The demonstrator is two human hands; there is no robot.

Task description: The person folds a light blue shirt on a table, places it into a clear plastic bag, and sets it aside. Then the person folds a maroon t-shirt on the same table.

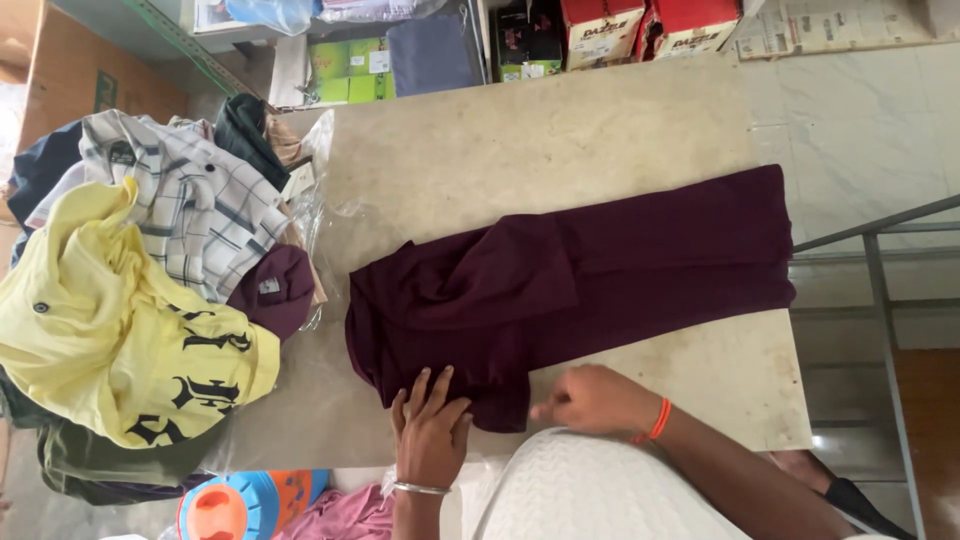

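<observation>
We see a maroon shirt [560, 285] lying flat across a beige stone table [520, 140], with one sleeve folded over the body of the garment. The shirt occupies the middle of the table and reaches its far edge on the right of the head view.

The left hand [432, 425] rests palm down on the near edge of the shirt, fingers extended and slightly spread, pressing the fabric against the table. A metal bangle [420, 489] sits on that wrist.

The right hand [590, 398] lies just beside the same edge of the shirt, fingers curled together; we cannot tell whether they pinch the fabric. An orange band [657, 420] circles that wrist.

A pile of clothes occupies the left of the table: a yellow printed shirt [110, 320] on top, a checked shirt [190, 200] behind it and a clear plastic bag [320, 180] beside them. Cardboard boxes [640, 25] stand beyond the table.
</observation>
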